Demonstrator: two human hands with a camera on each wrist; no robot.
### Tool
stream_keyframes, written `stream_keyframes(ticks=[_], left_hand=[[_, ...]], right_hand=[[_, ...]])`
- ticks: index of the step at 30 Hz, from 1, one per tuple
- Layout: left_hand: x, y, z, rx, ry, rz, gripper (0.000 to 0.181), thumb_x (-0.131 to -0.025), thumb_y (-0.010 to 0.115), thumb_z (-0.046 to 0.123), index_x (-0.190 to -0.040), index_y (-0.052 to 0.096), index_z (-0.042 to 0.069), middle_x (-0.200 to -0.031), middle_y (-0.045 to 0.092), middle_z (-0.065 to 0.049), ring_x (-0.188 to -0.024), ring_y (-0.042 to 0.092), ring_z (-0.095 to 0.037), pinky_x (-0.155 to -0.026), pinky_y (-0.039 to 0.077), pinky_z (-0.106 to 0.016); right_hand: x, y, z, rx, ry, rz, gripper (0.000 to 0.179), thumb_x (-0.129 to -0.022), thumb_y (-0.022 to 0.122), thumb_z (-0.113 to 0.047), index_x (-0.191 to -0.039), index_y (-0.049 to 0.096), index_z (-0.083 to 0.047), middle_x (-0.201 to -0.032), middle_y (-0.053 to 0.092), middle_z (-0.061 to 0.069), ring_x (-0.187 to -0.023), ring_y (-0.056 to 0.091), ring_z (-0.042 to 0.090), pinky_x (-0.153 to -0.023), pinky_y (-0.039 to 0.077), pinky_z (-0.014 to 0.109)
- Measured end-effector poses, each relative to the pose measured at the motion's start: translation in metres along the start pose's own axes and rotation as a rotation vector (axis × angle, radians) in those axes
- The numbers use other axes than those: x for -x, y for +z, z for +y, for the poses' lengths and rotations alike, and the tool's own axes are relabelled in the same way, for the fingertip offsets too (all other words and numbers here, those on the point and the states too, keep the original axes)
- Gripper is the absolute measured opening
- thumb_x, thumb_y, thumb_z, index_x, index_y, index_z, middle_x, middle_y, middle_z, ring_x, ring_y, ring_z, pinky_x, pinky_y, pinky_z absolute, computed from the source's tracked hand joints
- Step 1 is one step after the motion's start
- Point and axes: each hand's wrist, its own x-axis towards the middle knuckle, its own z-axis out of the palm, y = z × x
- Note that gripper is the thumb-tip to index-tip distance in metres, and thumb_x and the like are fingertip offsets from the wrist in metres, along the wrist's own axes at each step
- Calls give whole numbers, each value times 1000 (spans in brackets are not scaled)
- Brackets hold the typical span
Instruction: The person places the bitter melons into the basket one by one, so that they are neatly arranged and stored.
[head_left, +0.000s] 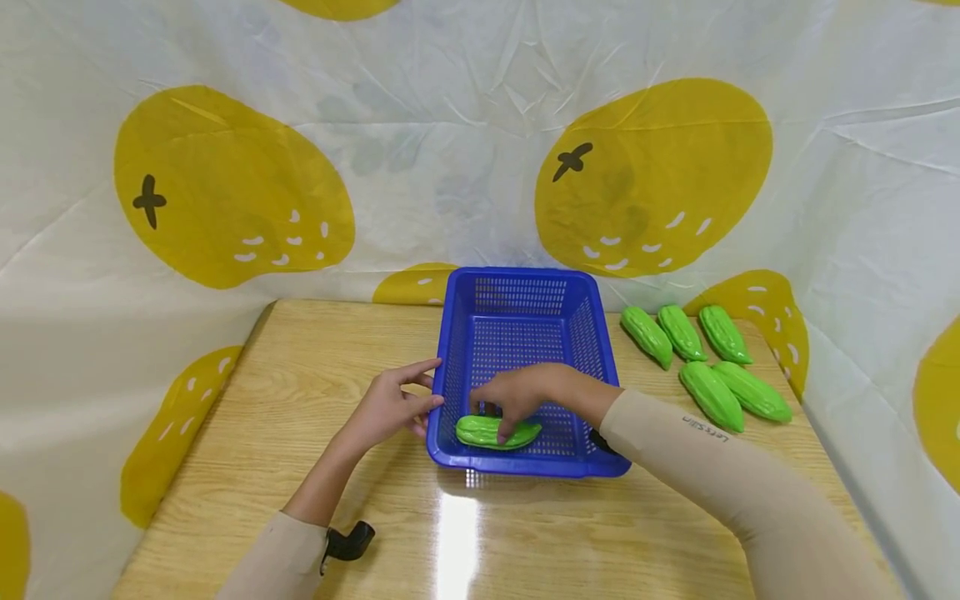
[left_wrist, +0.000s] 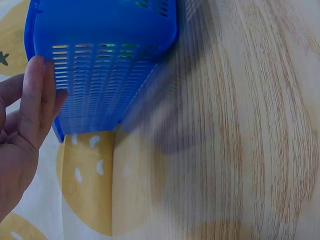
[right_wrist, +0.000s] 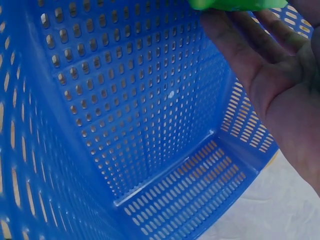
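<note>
A blue perforated plastic basket (head_left: pixel 528 467) stands on the wooden table, its long sides running away from me. Inside it, near the front wall, my right hand (head_left: pixel 521 392) grips a green ridged bitter melon (head_left: pixel 478 430), thumb on the near side and fingers behind. Only the melon's edge (right_wrist: pixel 240 4) shows in the right wrist view, above the basket floor. My left hand (head_left: pixel 392 404) is at the basket's left rim, its fingertips against the edge. In the left wrist view, extended fingers (left_wrist: pixel 33 95) lie along the basket's outer side.
Several more green bitter melons (head_left: pixel 711 395) lie on the table (head_left: pixel 322 367) to the right of the basket, in two loose rows. A white cloth (head_left: pixel 450 192) printed with yellow fruit hangs behind the table and at its sides.
</note>
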Motion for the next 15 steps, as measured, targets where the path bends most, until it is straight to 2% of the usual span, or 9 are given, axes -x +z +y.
stream_keyframes(ticks=[6, 15], left_hand=[[0, 0, 0, -3, -8, 6, 62, -94, 74, 4, -152, 51, 8, -121, 65, -23, -61, 70, -21, -60, 67, -55], [-1, 0, 1, -3, -18, 6, 63, -94, 74, 3, -153, 51, 9, -121, 65, -23, -61, 70, -21, -57, 67, -48]], right_hand=[[0, 1, -2, -1, -17, -44, 49, -86, 85, -25, -130, 63, -16, -118, 70, 1, -115, 66, 21, -99, 56, 27], [1, 4, -1, -22, -26, -61, 51, -87, 85, -25, -133, 63, -16, -114, 71, 0, -105, 64, 9, -94, 55, 22]])
